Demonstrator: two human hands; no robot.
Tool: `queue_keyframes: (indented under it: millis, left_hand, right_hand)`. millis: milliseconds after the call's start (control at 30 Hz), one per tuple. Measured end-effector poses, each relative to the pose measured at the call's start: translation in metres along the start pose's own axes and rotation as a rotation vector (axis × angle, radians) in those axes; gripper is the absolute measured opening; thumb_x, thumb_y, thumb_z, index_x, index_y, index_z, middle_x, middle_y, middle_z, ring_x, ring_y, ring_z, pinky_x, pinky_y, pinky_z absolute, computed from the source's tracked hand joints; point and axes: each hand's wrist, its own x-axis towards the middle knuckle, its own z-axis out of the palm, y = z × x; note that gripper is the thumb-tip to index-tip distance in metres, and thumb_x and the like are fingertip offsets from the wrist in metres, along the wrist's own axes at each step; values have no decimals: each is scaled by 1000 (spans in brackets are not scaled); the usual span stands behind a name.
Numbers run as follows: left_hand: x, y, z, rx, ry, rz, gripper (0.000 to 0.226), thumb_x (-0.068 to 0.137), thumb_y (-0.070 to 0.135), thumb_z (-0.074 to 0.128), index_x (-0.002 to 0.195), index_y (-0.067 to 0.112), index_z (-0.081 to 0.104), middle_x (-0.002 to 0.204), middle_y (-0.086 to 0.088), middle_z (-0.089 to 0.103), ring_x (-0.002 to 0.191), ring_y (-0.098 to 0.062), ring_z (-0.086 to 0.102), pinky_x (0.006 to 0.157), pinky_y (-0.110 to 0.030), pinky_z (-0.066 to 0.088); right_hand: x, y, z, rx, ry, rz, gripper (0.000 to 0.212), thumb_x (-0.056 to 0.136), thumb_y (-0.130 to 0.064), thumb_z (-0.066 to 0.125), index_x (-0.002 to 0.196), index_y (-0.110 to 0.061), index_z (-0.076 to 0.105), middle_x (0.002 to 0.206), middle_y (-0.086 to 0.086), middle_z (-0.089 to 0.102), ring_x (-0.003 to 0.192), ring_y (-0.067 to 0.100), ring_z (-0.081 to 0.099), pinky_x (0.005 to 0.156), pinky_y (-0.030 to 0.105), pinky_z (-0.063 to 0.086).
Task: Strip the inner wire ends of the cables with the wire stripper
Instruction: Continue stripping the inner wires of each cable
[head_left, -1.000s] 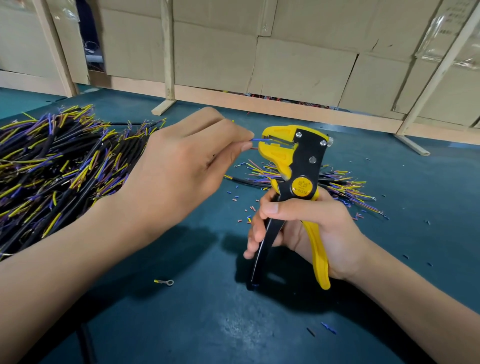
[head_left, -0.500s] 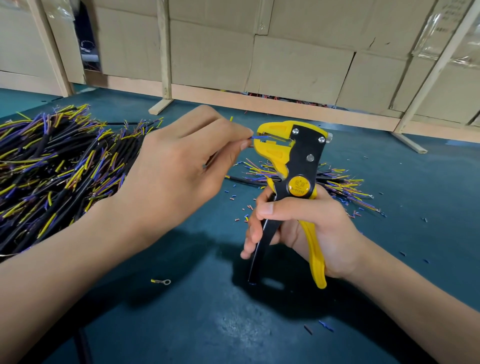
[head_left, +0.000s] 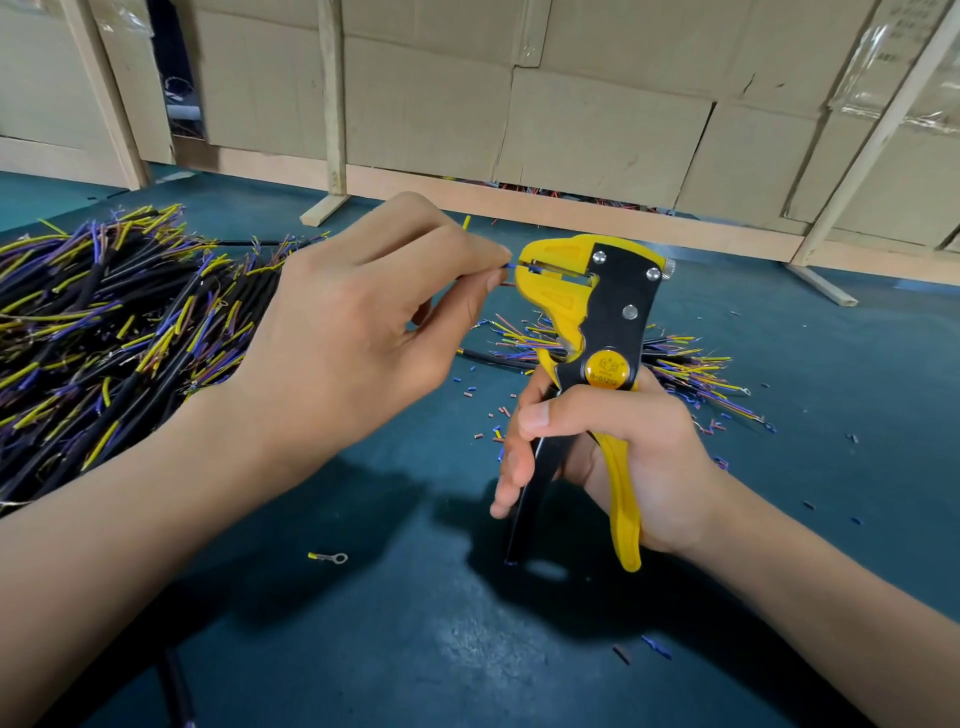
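Since a second ago both hands have drifted slightly left and the blue wire tip (head_left: 511, 266) now sits in the mouth of the wire stripper (head_left: 597, 332) instead of just short of it. Left hand (head_left: 358, 332) pinches the thin blue wire between thumb and forefinger, its other fingers curled, and holds it level against the yellow head of the tool; a brown wire end shows just below the thumb. Right hand (head_left: 618, 457) wraps around the two handles, black one toward the fingers and yellow one against the palm, keeping the tool upright above the table (head_left: 467, 649). Its handles stand apart, not squeezed together.

To the left lies a big heap of black cables (head_left: 104, 332) with yellow and purple inner wires. Behind the tool rests a smaller bundle (head_left: 685, 369), and cut bits of insulation (head_left: 493, 410) are scattered near it. One ring terminal (head_left: 328, 558) lies alone on the table near the left forearm.
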Motion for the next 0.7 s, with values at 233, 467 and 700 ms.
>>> queue_keyframes:
  millis: [233, 467, 700]
  left_hand:
    - [0, 2, -1, -2, 5, 4, 13, 98, 8, 64, 100, 4, 76, 89, -11, 68, 76, -17, 58, 74, -12, 39]
    - [-1, 1, 0, -1, -13, 43, 12, 97, 8, 66, 98, 2, 76, 90, -12, 68, 73, -20, 58, 72, -13, 40]
    - [0, -4, 1, -51, -1, -97, 11, 96, 10, 66, 100, 4, 75, 90, -8, 68, 73, -19, 58, 68, -24, 45]
  right_hand:
    - [0, 0, 1, -21, 3, -8, 10, 70, -12, 64, 65, -3, 63, 60, 20, 62, 54, 40, 64, 60, 48, 55]
    - [-3, 1, 4, 8, 165, 29, 12, 54, -14, 62, 48, -9, 53, 43, 14, 46, 34, 27, 46, 42, 29, 45]
    - [-2, 3, -2, 160, 13, 113, 11, 79, -11, 56, 75, -3, 63, 70, 22, 61, 63, 38, 65, 69, 52, 58]
